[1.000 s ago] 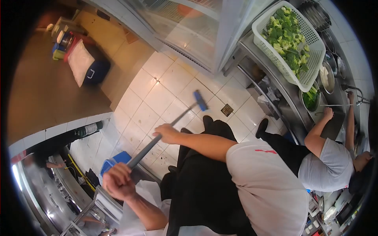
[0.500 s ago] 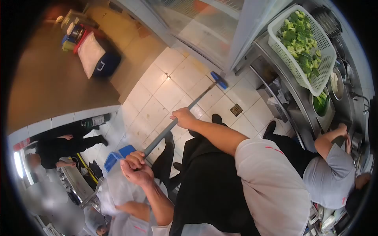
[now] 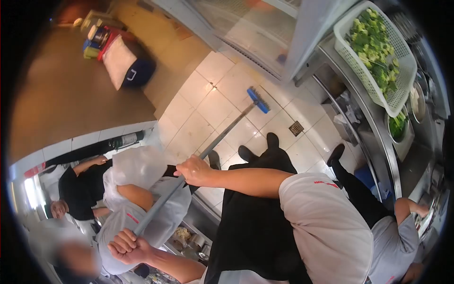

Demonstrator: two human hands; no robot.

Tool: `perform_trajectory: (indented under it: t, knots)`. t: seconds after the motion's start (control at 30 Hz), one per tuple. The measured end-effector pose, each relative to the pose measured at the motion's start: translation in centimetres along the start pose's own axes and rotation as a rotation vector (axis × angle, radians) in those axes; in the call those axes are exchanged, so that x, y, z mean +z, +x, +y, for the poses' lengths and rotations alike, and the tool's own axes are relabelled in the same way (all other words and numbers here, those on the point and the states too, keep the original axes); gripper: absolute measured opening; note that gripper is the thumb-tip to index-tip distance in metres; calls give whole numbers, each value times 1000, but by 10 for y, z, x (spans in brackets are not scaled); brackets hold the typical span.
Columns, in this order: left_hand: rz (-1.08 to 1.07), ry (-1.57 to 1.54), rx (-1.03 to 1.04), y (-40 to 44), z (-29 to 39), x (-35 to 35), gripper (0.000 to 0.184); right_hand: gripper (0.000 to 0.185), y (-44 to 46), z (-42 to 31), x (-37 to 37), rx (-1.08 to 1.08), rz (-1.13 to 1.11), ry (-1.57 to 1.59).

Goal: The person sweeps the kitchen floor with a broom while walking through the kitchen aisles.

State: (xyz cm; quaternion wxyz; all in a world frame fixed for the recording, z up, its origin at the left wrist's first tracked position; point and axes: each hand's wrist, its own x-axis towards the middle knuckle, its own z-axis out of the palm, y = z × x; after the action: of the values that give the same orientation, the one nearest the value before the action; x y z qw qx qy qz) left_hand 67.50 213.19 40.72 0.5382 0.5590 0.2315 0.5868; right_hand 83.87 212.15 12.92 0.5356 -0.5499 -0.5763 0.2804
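Observation:
A long-handled floor brush with a blue head and dark bristles reaches out over the white tiled floor. Its grey pole runs diagonally back to me. My right hand is wrapped round the middle of the pole. Lower left, my left hand is closed round the pole's near end. The bristles face away from me, toward the glass door; whether they touch the tiles I cannot tell.
A floor drain lies right of the brush. A white basket of green vegetables stands on the steel counter, where a co-worker works. Another person in a light shirt is close on the left, beside the pole.
Both hands have drawn back to the left with the pole. The brush head has come away from the door's base and turned to show its bristles. The person on the left has moved.

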Motion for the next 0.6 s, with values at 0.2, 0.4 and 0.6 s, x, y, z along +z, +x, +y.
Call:
perform_trajectory:
  t: [0.2,0.4,0.6]
  knots:
    - [-20,-89,-53,2,-19,-14,44,15,-12,3,-26,49,-4,-98]
    - [-77,-40,-166,-31,-101,29,41,7,-67,53,-81,424,-131,-58]
    - [-221,-166,-257,-55,-141,69,41,11,-114,114,-73,314,16,-151]
